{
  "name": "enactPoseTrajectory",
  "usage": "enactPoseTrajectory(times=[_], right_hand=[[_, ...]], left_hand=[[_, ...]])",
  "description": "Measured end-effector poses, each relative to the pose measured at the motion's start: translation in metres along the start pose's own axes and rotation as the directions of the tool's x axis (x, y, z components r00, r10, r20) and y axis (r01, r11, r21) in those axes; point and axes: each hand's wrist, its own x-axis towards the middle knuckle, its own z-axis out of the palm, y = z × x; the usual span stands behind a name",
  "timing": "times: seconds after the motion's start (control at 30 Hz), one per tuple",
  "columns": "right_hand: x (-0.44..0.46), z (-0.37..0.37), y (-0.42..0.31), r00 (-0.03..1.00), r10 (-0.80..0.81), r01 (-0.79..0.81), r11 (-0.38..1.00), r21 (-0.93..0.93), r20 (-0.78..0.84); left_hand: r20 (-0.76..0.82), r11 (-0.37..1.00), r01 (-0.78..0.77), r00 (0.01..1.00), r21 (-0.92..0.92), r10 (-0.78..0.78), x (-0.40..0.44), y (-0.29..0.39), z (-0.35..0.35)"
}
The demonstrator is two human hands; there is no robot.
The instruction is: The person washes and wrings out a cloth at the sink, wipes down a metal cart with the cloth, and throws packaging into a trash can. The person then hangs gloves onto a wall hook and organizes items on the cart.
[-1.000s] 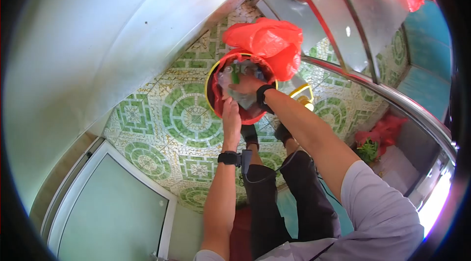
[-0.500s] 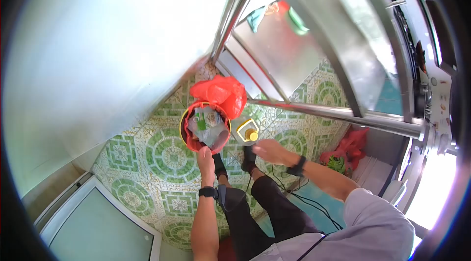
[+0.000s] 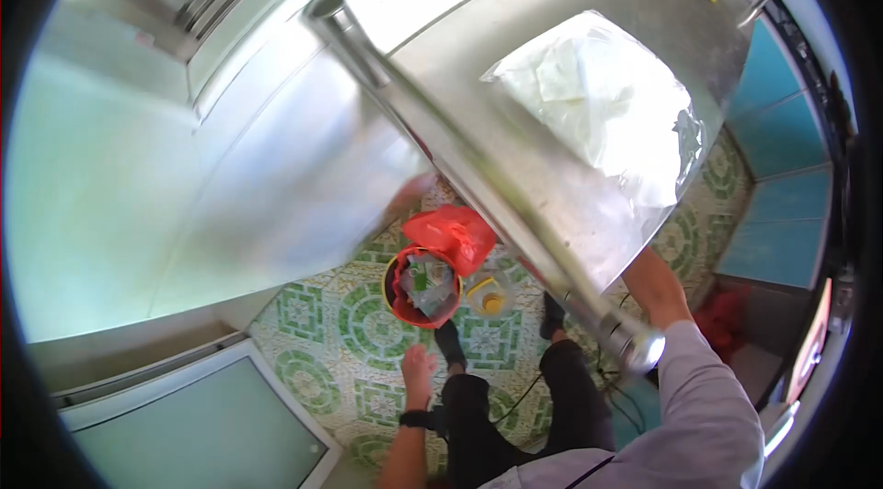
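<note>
My left hand (image 3: 418,368) is over the floor just in front of a round bin (image 3: 386,291), apart from it and holding nothing, its fingers loosely apart. Red bag lining shows inside the bin, with crumpled clear plastic and a green-marked wrapper (image 3: 421,278) in it. A red plastic bag (image 3: 455,236) bulges beside the rim. Right of the bin stands a clear jug (image 3: 490,296) with a yellow cap and handle. The forearm of my right hand goes behind a metal tabletop (image 3: 602,273), which hides the hand.
A thick metal bar (image 3: 497,185) runs along the tabletop's near edge. On that surface lies a shiny clear bag (image 3: 598,103) with white contents. At lower left is a framed glass panel (image 3: 202,429). Dark cables (image 3: 625,397) trail near my legs.
The view has shifted, bringing the metal tabletop across the front. My left hand has come away from the bin's rim. My right hand has passed out of sight behind the tabletop.
</note>
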Motion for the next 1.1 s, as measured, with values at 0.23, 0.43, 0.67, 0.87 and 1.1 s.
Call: enactPoseTrajectory(times=[0.23, 0.43, 0.67, 0.87, 1.1], right_hand=[[0.059, 0.044, -0.037, 1.000, -0.002, 0.001, 0.995, 0.096, 0.011], [0.056, 0.013, -0.052, 0.989, -0.039, 0.092, 0.918, 0.385, -0.143], [-0.002, -0.114, -0.062, 0.957, 0.001, 0.291, 0.028, 0.956, -0.291], [-0.107, -0.177, -0.005, 0.940, -0.065, -0.326, -0.458, 0.827, 0.334], [-0.227, -0.250, -0.008, 0.937, -0.105, -0.317, -0.658, 0.683, 0.333]], left_hand=[[-0.183, 0.996, -0.037, 0.982, 0.081, 0.051, -0.078, -0.013, 0.012], [-0.028, 0.982, -0.055, 0.998, 0.178, 0.061, -0.113, -0.008, 0.023], [0.273, 0.997, -0.005, 0.962, 0.081, -0.017, -0.127, 0.081, 0.155], [0.559, 0.986, 0.164, 0.818, 0.003, -0.138, -0.144, 0.110, 0.257], [0.891, 0.831, 0.542, 0.430, -0.129, -0.143, -0.170, 0.128, 0.274]])
